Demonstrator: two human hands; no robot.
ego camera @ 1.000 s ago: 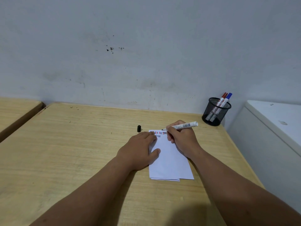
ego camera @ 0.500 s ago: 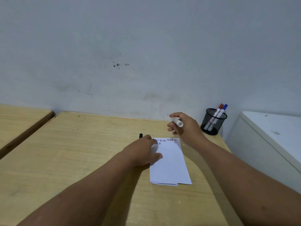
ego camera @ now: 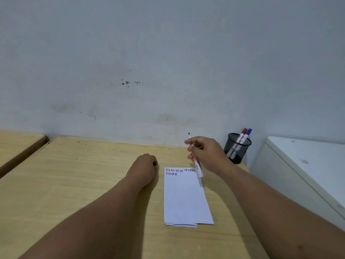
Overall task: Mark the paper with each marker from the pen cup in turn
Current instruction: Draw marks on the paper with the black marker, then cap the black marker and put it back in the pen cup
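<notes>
A white folded paper (ego camera: 186, 199) lies on the wooden desk (ego camera: 74, 184), with short red, blue and black strokes in two rows along its top edge. My right hand (ego camera: 209, 154) hovers above the paper's top right corner, gripping an uncapped white marker (ego camera: 197, 165) whose black tip points up. Left of the paper, my left hand (ego camera: 144, 170) rests on the desk with fingers curled; a bit of the black cap (ego camera: 155, 163) shows at its fingertips. The black mesh pen cup (ego camera: 237, 149) stands at the back right, holding a red marker (ego camera: 242, 134) and a blue marker (ego camera: 248, 134).
A white cabinet top (ego camera: 308, 165) sits just beyond the desk's right edge. A second wooden desk (ego camera: 16, 144) stands at the far left across a narrow gap. The grey wall (ego camera: 168, 71) runs close behind the desk.
My right hand lifted the marker off the paper and turned it tip up. My left hand left the paper and closed over the black cap to its left.
</notes>
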